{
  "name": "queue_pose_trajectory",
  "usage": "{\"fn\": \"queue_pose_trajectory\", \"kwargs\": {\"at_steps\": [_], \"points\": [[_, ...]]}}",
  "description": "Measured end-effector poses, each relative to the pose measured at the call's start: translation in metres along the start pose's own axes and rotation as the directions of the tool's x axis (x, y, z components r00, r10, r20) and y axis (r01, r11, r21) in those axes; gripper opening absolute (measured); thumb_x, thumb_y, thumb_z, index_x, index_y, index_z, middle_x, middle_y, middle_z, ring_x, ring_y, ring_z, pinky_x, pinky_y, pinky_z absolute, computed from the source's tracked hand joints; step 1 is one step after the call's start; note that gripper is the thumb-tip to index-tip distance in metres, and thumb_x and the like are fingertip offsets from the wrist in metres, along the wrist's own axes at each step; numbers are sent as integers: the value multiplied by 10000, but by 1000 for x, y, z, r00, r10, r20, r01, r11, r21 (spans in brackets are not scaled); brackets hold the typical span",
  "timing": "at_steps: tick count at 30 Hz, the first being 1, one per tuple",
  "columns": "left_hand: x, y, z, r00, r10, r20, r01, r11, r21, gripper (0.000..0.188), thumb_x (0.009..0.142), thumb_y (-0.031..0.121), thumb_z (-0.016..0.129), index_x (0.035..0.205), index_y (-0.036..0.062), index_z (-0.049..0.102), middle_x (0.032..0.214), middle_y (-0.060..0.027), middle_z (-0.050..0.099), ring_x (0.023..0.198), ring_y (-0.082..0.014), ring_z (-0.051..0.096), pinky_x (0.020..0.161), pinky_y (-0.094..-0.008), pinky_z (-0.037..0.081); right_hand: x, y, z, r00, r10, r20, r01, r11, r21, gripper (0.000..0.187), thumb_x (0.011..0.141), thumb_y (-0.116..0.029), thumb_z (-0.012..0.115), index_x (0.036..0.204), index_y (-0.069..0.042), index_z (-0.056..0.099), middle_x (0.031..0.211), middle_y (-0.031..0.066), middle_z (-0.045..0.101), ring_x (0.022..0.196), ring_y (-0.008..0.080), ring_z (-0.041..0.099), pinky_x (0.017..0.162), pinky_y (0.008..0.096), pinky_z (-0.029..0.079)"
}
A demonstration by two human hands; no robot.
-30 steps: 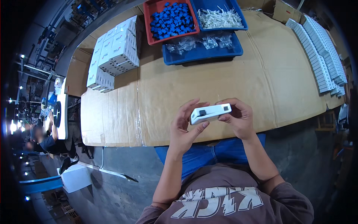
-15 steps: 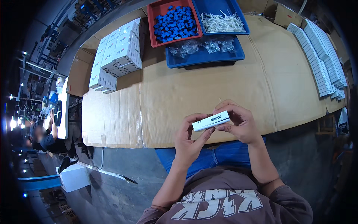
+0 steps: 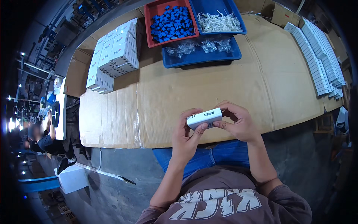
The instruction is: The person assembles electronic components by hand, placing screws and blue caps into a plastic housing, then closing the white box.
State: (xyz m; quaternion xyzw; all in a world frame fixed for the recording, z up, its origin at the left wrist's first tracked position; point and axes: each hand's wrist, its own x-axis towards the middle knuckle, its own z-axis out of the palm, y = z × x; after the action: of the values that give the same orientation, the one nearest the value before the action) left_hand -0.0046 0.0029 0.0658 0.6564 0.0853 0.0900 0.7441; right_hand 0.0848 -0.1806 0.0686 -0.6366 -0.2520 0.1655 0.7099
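Gripping small white rectangular box (image 3: 207, 115) w/ L hand (image 3: 185, 130) at L end & R hand (image 3: 239, 122) at R end; pressing both thumbs to near face, w/ fingers curled narrow around the far side. Held just above near part of cardboard-covered bench (image 3: 209, 86), in front of torso, tilted a bit up to R, w/ dark print on upper face.

Can see, farther back on bench: red plastic tray (image 3: 148, 28) w/ small blue plastic pieces (image 3: 172, 23); just R of it, blue plastic tray (image 3: 242, 30) w/ slim white plastic pieces (image 3: 220, 23); nearer, wide blue plastic tray (image 3: 201, 62) w/ clear plastic bags (image 3: 209, 46). Also, on L, stacked white cardboard boxes (image 3: 113, 54); far R, long rows of small white box-shaped units (image 3: 317, 61).
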Motion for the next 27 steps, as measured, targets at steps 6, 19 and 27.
{"fn": "queue_pose_trajectory", "kwargs": {"at_steps": [6,19,27], "points": [[-2,-2,-13,994,-30,102,25,999,47,552,908,103,838,1376,16,560,1245,-89,657,1116,-130,640,912,-276,532,-10,2,0,997,69,-17,-66,987,150,302,886,-4,813,1162,15,693,1071,55,701,994,156,676,919,326,545],[-4,-40,-23,784,-224,579,586,578,-569,651,1085,511,519,1445,-33,531,1294,-150,696,1195,-234,684,1048,-365,523,-2,25,-14,964,-172,205,122,965,232,431,937,-61,753,1358,-29,668,1553,169,492,1391,244,522,1117,399,467],[1,-33,-8,978,-207,17,202,926,-319,350,990,114,747,1301,-7,642,1144,-76,745,1061,-136,693,936,-281,533,-3,21,6,990,133,-48,-122,976,182,439,981,0,708,1402,21,587,1264,73,672,1156,154,645,973,310,548]]}}
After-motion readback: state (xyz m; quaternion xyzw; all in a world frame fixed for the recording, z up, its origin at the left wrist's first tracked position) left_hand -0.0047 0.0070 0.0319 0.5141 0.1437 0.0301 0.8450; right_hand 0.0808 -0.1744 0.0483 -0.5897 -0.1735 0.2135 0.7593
